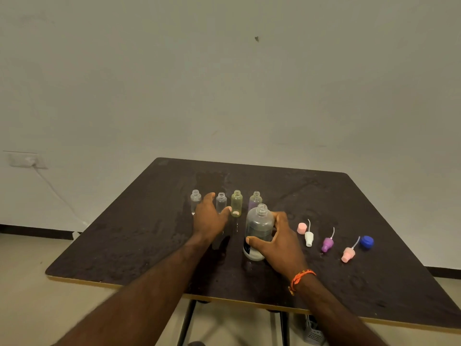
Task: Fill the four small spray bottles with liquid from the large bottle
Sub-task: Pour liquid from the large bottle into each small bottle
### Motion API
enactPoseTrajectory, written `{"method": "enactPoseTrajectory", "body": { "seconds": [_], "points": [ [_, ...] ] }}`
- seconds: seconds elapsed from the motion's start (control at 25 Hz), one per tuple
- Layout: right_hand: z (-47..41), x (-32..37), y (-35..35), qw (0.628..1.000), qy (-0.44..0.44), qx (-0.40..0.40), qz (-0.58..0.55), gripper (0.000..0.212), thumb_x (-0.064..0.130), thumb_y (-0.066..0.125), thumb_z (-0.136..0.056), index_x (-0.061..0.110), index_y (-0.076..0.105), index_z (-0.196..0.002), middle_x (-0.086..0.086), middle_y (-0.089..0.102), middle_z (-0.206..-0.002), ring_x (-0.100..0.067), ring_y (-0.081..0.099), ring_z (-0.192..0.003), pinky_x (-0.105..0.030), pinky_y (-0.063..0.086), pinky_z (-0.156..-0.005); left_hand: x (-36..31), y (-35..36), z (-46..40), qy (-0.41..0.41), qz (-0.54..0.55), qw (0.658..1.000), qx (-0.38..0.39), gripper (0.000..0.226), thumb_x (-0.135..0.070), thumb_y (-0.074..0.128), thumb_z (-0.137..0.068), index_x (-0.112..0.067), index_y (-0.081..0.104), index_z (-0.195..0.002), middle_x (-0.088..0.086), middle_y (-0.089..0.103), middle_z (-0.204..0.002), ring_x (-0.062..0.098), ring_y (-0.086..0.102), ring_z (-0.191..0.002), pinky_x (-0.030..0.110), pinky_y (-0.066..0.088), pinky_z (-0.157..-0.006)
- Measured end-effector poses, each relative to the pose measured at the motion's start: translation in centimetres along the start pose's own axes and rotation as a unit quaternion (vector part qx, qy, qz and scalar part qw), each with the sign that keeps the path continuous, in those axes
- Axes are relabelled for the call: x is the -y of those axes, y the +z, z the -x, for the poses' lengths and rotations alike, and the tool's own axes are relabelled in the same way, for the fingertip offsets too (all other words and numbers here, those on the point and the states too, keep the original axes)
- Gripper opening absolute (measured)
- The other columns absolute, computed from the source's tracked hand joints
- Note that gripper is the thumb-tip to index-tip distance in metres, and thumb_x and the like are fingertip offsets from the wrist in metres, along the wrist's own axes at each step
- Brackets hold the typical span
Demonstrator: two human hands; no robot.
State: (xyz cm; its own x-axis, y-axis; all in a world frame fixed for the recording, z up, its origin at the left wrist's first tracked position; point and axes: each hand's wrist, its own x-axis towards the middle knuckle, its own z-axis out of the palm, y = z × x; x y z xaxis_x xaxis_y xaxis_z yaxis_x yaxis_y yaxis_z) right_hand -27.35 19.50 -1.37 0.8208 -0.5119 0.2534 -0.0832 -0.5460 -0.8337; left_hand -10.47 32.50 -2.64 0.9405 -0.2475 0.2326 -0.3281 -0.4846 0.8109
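The right hand [277,242] wraps round the big open bottle [258,232] on the worktop [349,201], the left hand [210,217] reaches, fingers spread, between the four small bottles [236,203], so I think pouring comes next and needs careful aim.

Right hand [279,242] curled, thumb and fingers wrapped in a grip; left hand [209,217] outstretched, fingers spread, loose.
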Motion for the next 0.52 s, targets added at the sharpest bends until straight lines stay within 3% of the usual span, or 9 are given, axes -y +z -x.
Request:
{"method": "enactPoseTrajectory", "body": {
  "seconds": [0.24, 0.36, 0.52],
  "points": [
    [-0.2, -0.5, 0.1, 1.000, -0.005, 0.000, -0.003, 0.066, 0.039, 0.088, -0.065, 0.034, 0.047, -0.116, 0.016, 0.065, -0.111, 0.003, 0.062, -0.099, -0.023, 0.053, -0.084, 0.7, 0.9, -0.7, -0.025, 0.000, 1.000, 0.015, 0.032, -0.032, 0.078, -0.092, -0.014, 0.065, -0.115, -0.002, 0.071, -0.098, 0.017, 0.068, -0.092, 0.029, 0.048, -0.077],
    [0.0, -0.4, 0.1, 1.000, -0.006, 0.000, 0.002, 0.067, 0.038, 0.088, -0.066, 0.033, 0.046, -0.118, 0.015, 0.065, -0.111, 0.002, 0.062, -0.099, -0.023, 0.052, -0.085, 0.8, -0.2, 0.6, -0.001, -0.028, 0.999, 0.023, 0.030, -0.034, 0.080, -0.089, -0.016, 0.066, -0.109, -0.005, 0.072, -0.088, 0.016, 0.068, -0.085, 0.032, 0.053, -0.077],
    [0.2, 0.2, -0.2, 1.000, -0.007, 0.012, 0.010, 0.069, 0.036, 0.088, -0.068, 0.029, 0.045, -0.121, 0.013, 0.064, -0.111, -0.003, 0.064, -0.100, -0.025, 0.052, -0.087, 1.7, -2.1, 3.8, 0.017, -0.028, 0.999, 0.038, 0.033, -0.037, 0.083, -0.086, -0.019, 0.070, -0.110, -0.007, 0.076, -0.094, 0.011, 0.071, -0.089, 0.031, 0.057, -0.084]
  ]
}}
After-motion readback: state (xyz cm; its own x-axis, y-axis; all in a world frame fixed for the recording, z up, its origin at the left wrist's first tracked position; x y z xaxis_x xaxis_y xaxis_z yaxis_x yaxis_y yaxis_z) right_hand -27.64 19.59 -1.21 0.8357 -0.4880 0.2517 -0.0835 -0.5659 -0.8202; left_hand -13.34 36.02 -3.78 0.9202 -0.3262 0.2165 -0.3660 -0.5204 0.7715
